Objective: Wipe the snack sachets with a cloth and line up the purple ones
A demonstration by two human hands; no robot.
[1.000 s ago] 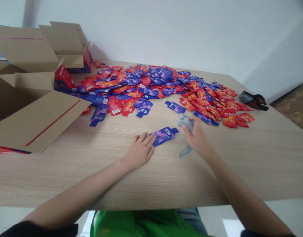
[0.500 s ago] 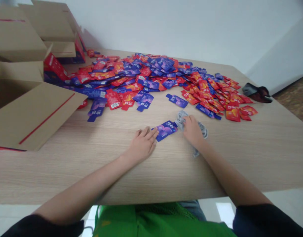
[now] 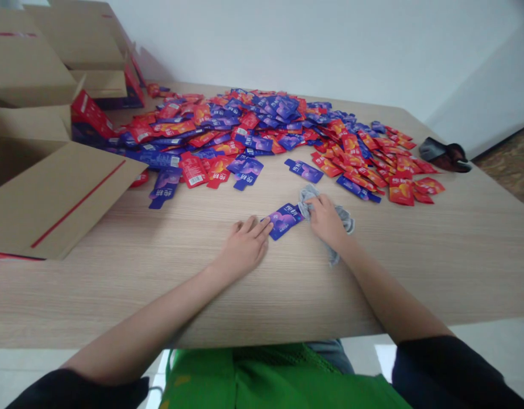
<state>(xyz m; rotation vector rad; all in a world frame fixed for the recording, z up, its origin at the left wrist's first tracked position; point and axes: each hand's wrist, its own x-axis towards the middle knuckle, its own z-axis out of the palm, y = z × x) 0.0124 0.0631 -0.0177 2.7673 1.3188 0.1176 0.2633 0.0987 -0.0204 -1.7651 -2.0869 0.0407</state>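
Observation:
A purple pouch [image 3: 284, 221] with a narrow neck lies flat on the wooden table [image 3: 194, 307]. Stretched fingers of my left hand [image 3: 247, 243] press down on its left end. My right hand [image 3: 325, 220] grips a grey cloth [image 3: 307, 195], bunched under the fingers and trailing out beside the wrist. The cloth touches the neck end of the pouch and covers part of it.
A large heap of red and purple pouches [image 3: 262, 122] spreads along the back of the table. Open cardboard boxes [image 3: 70, 193] stand at the left. A dark, shiny object [image 3: 445, 154] lies near the right edge. Behind is a white wall.
My right hand has moved the cloth slightly left, onto the neck end of the pouch. My left hand stays on the pouch. The whole view has shifted a little.

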